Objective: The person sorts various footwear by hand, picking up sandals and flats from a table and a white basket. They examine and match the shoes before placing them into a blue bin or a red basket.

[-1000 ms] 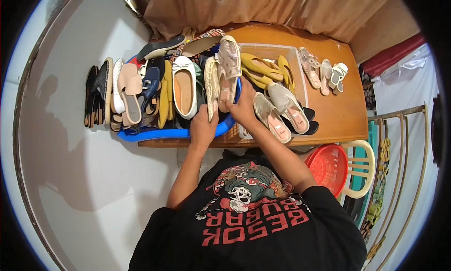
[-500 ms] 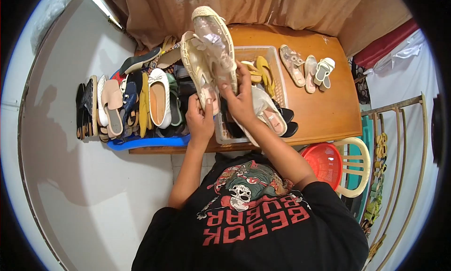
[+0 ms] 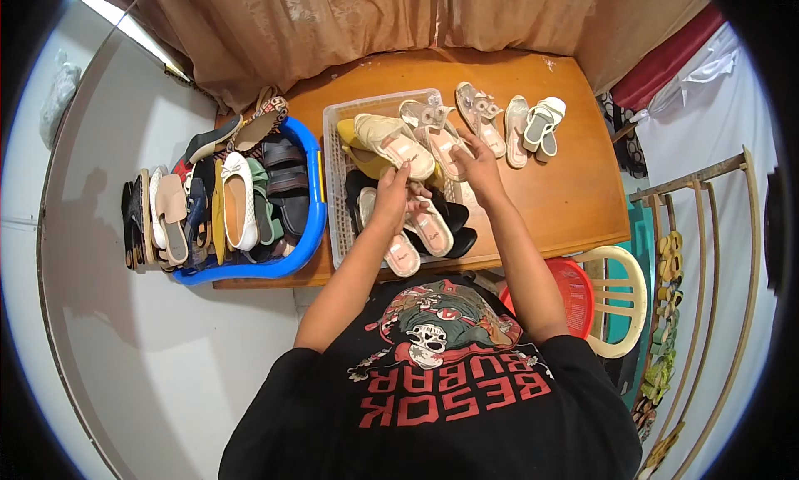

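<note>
My left hand (image 3: pixel 393 198) grips the heel end of a cream slip-on sandal (image 3: pixel 398 144), its toe pointing up and left. My right hand (image 3: pixel 481 165) is closed on the heel of another slip-on sandal (image 3: pixel 444 144), which has a see-through upper and a decorated front. Both are held side by side above a clear plastic basket (image 3: pixel 334 222). Below my left hand, a pair of pale sandals (image 3: pixel 431 233) with pinkish insoles lies over black shoes (image 3: pixel 459 240). Yellow shoes (image 3: pixel 364 162) sit in the basket to the left, partly covered by the cream sandal.
A blue basket (image 3: pixel 315 203) packed with shoes stands to the left. On the wooden table (image 3: pixel 558 205) at right are a see-through sandal (image 3: pixel 480 118) and white sandals (image 3: pixel 543 129). A red basket (image 3: pixel 573 293), a cream chair (image 3: pixel 628 301) and a metal rack (image 3: pixel 703 189) are at lower right.
Both hands have come down and to the right with the sandals, which were raised close together and now sit apart side by side. The view has shifted slightly.
</note>
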`<state>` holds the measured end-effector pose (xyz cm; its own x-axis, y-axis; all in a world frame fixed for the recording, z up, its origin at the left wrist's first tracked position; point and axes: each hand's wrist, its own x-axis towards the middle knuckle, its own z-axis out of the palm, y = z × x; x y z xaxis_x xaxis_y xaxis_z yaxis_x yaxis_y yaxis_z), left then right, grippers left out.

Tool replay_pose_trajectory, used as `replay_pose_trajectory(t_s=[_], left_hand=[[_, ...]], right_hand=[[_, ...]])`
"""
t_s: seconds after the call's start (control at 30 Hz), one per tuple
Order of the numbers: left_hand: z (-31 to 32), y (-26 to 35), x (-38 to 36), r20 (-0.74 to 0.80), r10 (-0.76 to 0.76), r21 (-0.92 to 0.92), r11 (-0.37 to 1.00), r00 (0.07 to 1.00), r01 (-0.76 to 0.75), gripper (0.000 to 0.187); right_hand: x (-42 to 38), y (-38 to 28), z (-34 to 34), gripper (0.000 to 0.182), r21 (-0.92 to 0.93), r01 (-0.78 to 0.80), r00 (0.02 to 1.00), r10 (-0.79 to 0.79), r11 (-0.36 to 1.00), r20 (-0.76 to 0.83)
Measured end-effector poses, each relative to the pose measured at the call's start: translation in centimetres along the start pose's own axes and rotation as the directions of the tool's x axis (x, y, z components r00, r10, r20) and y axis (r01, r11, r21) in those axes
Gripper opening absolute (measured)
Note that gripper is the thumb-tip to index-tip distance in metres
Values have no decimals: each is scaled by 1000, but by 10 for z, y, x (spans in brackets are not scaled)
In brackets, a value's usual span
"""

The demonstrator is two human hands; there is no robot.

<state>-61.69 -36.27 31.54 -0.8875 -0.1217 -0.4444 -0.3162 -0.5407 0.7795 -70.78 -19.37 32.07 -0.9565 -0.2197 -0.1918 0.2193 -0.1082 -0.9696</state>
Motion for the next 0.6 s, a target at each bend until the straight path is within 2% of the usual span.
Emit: replay_pose_trajectory(t_s=[0.03, 0.1, 0.13, 0.17, 0.2, 0.3, 0.37, 0.43, 0.5, 0.53, 0.57, 0.6], left_hand=[[-3, -7, 11, -5, 1, 4, 1000, 1000, -1, 29], [-7, -12, 27, 46, -240, 21, 971, 970, 239, 30], [-8, -6, 27, 85, -311, -12, 950, 947, 313, 34], [-9, -4, 28, 75, -309, -6, 951, 948, 310, 34], [-11, -4, 28, 68, -285, -39, 957, 956, 288, 36], [-15, -4, 20, 38, -255, -94, 962, 966, 258, 40], [-12, 2, 8, 48, -151, -53, 987, 987, 154, 36], [-11, 8, -7, 27, -133, -40, 990, 991, 134, 41], [-11, 9, -16, -147, 73, 67, 996, 986, -64, 38], [-17, 8, -19, -170, 148, 104, 986, 974, -131, 36], [-24, 7, -23, -181, 142, 99, 987, 973, -125, 36], [-32, 6, -28, -164, 199, 159, 972, 966, -174, 35]], right_hand=[[5, 11, -5, 47, -52, 48, 999, -47, 997, 20], [8, 30, -18, 51, -109, -6, 999, 11, 994, 46], [11, 46, -25, 55, -291, 5, 1000, 2, 957, 23], [12, 51, -29, 59, -462, 8, 1000, -9, 887, -1], [13, 56, -36, 67, -415, -53, 998, 65, 908, 15], [11, 70, -42, 68, -399, -93, 994, 109, 912, 19], [7, 68, -39, 69, -409, -96, 992, 120, 908, 34], [0, 68, -35, 70, -322, -30, 992, 68, 946, 107], [-4, 79, -27, 72, -373, -3, 992, 49, 928, 113], [-20, 60, -13, 72, -578, 83, 995, -102, 812, -1], [-32, 43, -4, 73, -756, 125, 959, -273, 642, -73], [-38, 34, -2, 71, -715, 194, 950, -311, 672, -35]])
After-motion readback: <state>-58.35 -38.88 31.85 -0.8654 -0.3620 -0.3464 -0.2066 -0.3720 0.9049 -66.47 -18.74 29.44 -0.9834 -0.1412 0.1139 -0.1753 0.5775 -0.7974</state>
